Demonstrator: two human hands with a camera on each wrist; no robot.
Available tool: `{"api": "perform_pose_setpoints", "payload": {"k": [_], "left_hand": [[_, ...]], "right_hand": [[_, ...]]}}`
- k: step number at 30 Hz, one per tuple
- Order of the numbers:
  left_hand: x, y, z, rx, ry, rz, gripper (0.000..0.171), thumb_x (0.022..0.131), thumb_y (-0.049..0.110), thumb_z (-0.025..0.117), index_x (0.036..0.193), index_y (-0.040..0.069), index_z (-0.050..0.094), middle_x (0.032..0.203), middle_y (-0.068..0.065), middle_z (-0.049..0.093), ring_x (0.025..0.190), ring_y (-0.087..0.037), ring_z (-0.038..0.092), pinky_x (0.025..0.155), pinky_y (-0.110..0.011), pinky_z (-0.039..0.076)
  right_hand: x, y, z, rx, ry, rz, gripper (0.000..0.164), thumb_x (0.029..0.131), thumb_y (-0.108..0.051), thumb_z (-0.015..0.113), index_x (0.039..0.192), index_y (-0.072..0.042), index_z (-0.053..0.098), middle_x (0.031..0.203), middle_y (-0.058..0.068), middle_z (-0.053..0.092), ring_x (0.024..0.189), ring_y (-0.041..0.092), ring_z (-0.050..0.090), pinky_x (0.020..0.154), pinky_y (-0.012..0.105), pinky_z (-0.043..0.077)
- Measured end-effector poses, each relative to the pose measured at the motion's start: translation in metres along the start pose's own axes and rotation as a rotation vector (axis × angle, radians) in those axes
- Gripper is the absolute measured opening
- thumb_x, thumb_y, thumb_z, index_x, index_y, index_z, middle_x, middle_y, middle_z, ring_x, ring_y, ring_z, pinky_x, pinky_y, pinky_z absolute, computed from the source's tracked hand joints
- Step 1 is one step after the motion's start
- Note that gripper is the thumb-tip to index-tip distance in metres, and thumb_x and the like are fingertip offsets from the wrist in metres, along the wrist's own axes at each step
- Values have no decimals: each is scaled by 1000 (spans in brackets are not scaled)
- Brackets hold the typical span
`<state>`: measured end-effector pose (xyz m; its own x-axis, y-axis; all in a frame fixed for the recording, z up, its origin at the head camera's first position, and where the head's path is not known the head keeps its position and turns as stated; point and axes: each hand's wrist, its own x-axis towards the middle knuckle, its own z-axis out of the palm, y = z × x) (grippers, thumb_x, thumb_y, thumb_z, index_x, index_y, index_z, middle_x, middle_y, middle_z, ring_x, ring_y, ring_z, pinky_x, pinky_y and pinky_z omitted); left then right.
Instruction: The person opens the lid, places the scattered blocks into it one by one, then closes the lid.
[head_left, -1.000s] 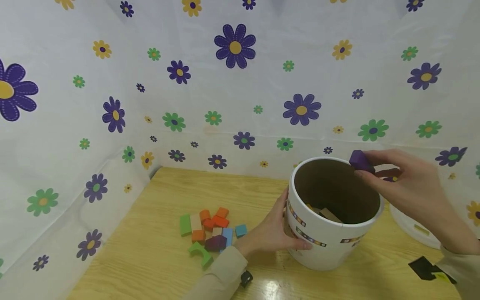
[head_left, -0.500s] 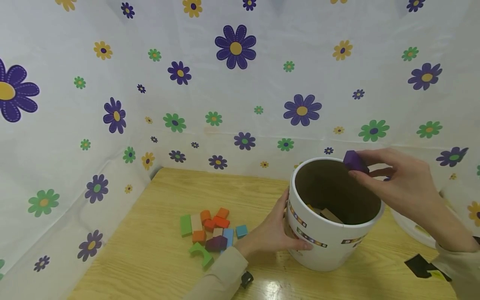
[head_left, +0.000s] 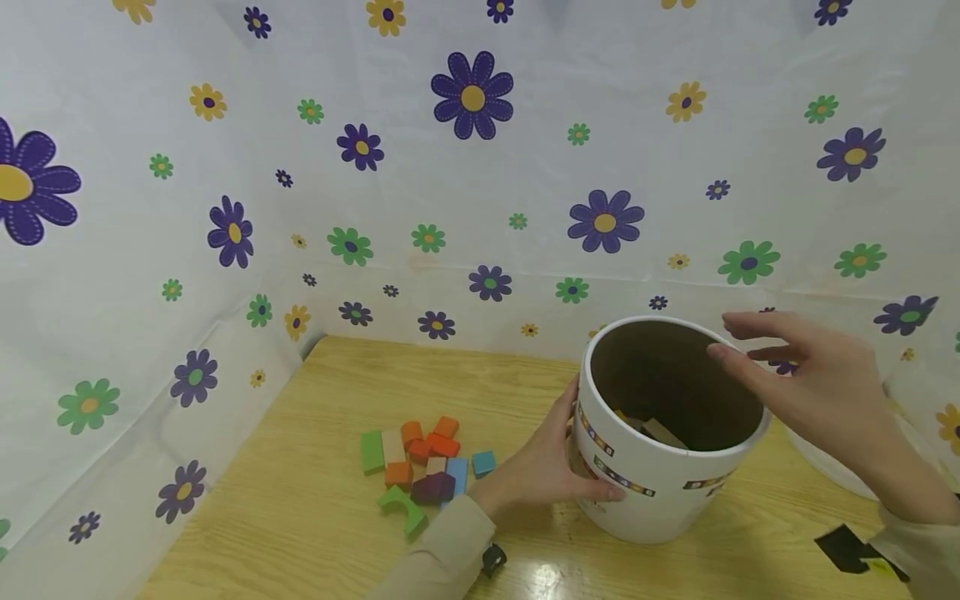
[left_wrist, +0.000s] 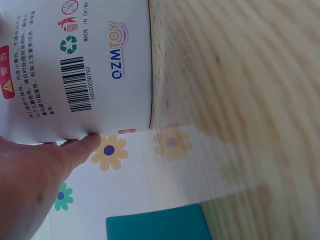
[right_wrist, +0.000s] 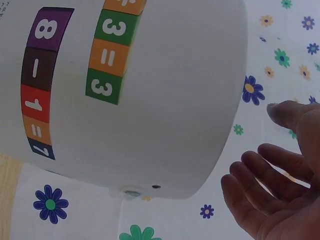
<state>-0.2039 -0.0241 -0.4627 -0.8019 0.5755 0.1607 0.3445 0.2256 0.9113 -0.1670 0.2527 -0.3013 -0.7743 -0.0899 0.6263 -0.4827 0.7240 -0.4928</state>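
Observation:
A white cylindrical toy bucket (head_left: 637, 492) with printed number strips stands upright on the table, without a lid. My left hand (head_left: 536, 467) grips its left side, thumb across the front and fingers round behind; in the left wrist view the fingers touch the wall near a printed barcode. Over the bucket's right rim is my right hand (head_left: 817, 375), fingers parted and holding nothing. In the right wrist view the same hand (right_wrist: 280, 190) is beside the bucket's mouth, apart from it. A plain wooden block (head_left: 662, 432) shows inside; the deeper part is dark.
Left of the bucket lie several loose blocks, among them a green arch (head_left: 405, 508), a purple block (head_left: 433, 488) and a blue block (head_left: 483, 463). A white lid (head_left: 840, 458) lies behind the right arm. A flowered sheet (head_left: 525, 167) encloses the back and left.
My right hand moved slightly left with a purple block over the bucket's mouth, then its fingers parted and let it go. The block is no longer visible there. The left hand stayed put.

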Motion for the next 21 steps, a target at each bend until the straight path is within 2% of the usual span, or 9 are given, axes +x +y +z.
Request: {"api": "perform_pose_setpoints", "payload": {"k": [2,4,6,10,11,13,16,18,21], "left_hand": [[0,1,0,0,-1,-13,129,75,38,91,157,54,-6,167,22,13,156,-15,23,124,-57,32],[0,2,0,-9,-4,-22,127,75,38,91,157,55,-5,167,23,13,156,-15,22,124,-57,32],[0,3,0,-12,-5,-23,127,76,38,91,157,55,-5,167,22,13,156,-16,22,123,-57,32],[1,4,0,-11,-5,-19,127,76,37,91,157,55,-4,167,23,13,156,-15,22,124,-57,32],[1,4,-1,-8,-3,-18,127,75,37,91,157,55,-4,167,23,13,156,-15,22,124,-57,32],[1,5,-1,-7,-1,-20,128,75,36,92,157,55,-4,167,23,14,156,-15,23,124,-57,32],[1,4,0,-13,-1,-30,127,75,36,92,157,55,-3,167,23,13,156,-15,23,123,-57,32],[1,4,0,-23,-6,-29,127,75,36,91,157,55,-3,167,23,13,156,-16,23,123,-56,32],[2,4,1,-33,-10,-23,126,76,36,91,157,55,-3,168,22,13,155,-16,23,123,-55,33]], "right_hand": [[-6,6,-5,14,58,75,37,87,-11,81,123,-9,74,112,-29,67,87,-27,56,74,-3,46],[-14,17,-11,30,102,170,38,94,-15,74,131,-10,69,116,-35,61,93,-24,56,80,-3,44],[-25,30,-16,32,128,289,41,103,-20,62,143,-13,60,131,-25,62,103,-22,54,97,0,41],[-47,62,-18,115,151,454,42,110,-28,45,150,-19,52,134,-20,62,102,-21,56,97,1,43],[-54,69,-16,145,155,442,41,110,-25,44,149,-16,53,131,-22,62,101,-20,58,95,1,45],[-66,81,-7,317,167,367,38,110,-17,44,144,-7,56,122,-24,63,100,-13,63,86,1,49],[-89,87,12,610,101,225,41,111,-14,41,148,3,48,134,-11,65,118,-3,63,92,9,53],[-100,88,26,764,38,163,50,111,-22,43,153,5,39,147,-3,57,133,3,56,99,12,51],[-112,86,43,824,-55,108,77,103,-41,59,160,-1,26,159,-2,44,141,2,46,105,10,45]]}}
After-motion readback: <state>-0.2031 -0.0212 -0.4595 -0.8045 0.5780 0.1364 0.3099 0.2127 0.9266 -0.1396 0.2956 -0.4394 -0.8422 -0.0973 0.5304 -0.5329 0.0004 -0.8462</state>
